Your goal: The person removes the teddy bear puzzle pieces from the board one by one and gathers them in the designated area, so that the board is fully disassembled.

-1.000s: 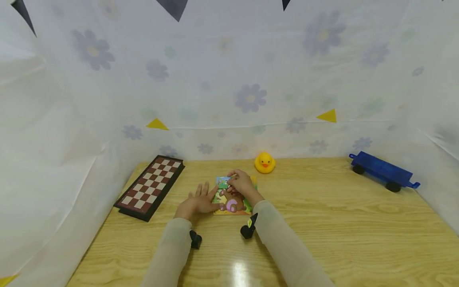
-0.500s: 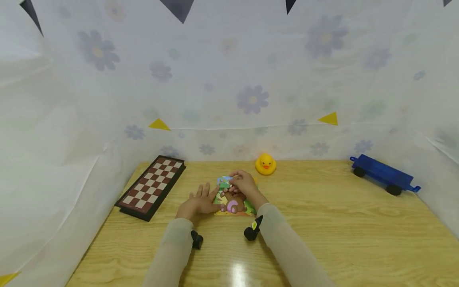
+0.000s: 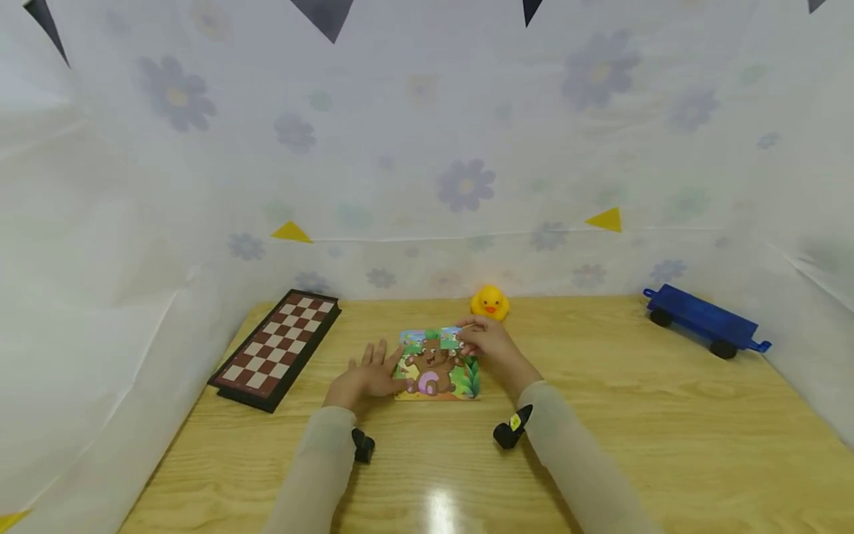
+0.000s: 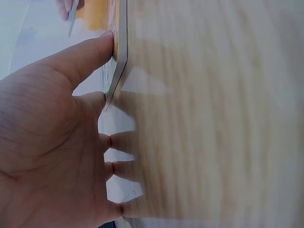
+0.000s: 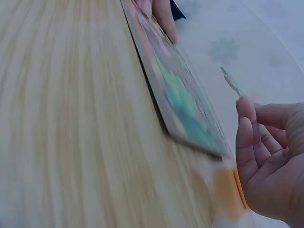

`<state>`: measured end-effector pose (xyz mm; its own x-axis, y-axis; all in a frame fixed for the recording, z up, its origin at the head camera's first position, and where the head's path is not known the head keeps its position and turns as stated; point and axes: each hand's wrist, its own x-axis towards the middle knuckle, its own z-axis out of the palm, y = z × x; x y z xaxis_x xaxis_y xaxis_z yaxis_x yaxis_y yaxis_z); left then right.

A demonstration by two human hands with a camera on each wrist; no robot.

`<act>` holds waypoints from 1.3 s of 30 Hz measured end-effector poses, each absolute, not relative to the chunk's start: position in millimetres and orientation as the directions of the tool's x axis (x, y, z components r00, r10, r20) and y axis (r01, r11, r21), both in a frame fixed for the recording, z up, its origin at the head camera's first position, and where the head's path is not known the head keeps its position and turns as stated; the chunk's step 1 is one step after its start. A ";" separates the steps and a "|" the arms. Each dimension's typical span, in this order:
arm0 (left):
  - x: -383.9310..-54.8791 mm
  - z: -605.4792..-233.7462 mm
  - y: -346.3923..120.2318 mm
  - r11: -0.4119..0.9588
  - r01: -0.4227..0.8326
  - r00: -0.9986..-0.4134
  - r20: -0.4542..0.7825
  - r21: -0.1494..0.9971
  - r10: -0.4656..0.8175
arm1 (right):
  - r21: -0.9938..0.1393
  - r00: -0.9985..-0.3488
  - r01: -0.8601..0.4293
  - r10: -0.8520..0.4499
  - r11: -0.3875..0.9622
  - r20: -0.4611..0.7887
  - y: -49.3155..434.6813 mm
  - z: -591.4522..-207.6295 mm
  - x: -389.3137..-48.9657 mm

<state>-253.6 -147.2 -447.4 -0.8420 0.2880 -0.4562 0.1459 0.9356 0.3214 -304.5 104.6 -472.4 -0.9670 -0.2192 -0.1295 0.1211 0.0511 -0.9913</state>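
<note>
A flat jigsaw puzzle (image 3: 430,382) with a brown bear picture lies mid-table. My left hand (image 3: 363,380) rests at its left edge, fingers spread on the wood. In the left wrist view the thumb of that left hand (image 4: 52,123) touches the side of the puzzle board (image 4: 122,38). Thumb and fingers of my right hand (image 3: 492,343) pinch a thin puzzle piece (image 3: 451,338) over the upper right of the picture. The right wrist view shows this piece (image 5: 231,81) raised above the board (image 5: 178,95), edge-on to the camera.
A brown-and-white checkered board (image 3: 280,345) in a black case lies at the left. Behind my right hand, a yellow rubber duck (image 3: 490,302) stands near the back edge. A blue toy trailer (image 3: 703,317) with black wheels is at the far right. Flower-patterned cloth (image 3: 467,185) hangs behind the table.
My right hand has moved right with the puzzle piece, from the upper middle of the picture to its upper right, uncovering the bear's face. The left hand has stayed in place.
</note>
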 end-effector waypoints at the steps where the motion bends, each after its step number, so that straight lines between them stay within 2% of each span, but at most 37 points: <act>1: -254.2 -448.1 -147.9 0.937 0.148 -0.841 -0.459 0.315 0.287 | -0.992 -0.966 0.118 -0.225 0.040 -0.124 111.1 -472.1 -303.9; 7: -253.7 -442.8 -147.4 0.938 0.150 -0.844 -0.455 0.311 0.285 | -0.995 -0.973 0.091 -0.209 0.036 -0.096 150.4 -472.1 -300.3; 15: -253.7 -449.8 -149.9 0.934 0.146 -0.869 -0.408 0.327 0.279 | -0.977 -0.976 0.149 -0.137 0.155 -0.171 182.5 -469.7 -297.4; 18: -254.3 -450.8 -150.4 0.934 0.139 -0.871 -0.408 0.329 0.274 | -0.973 -0.973 0.181 -0.117 0.140 -0.198 191.1 -470.8 -298.5; 26: -249.5 -441.7 -148.2 0.922 0.147 -0.862 -0.412 0.357 0.297 | -0.967 -0.972 0.216 -0.065 0.137 -0.227 202.8 -477.3 -305.4; 31: -250.0 -442.2 -147.4 0.920 0.147 -0.866 -0.402 0.363 0.297 | -0.970 -0.972 0.213 -0.079 0.113 -0.223 204.7 -478.5 -307.8; 39: -250.7 -442.8 -148.1 0.925 0.149 -0.868 -0.402 0.351 0.292 | -0.960 -0.977 0.179 -0.079 0.216 -0.200 206.4 -478.9 -312.6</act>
<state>-250.7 -148.1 -442.8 -0.8678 0.2922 -0.4019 0.1487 0.9245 0.3509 -312.6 206.4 -478.9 -0.9765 -0.0793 -0.2004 0.1794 0.2159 -0.9598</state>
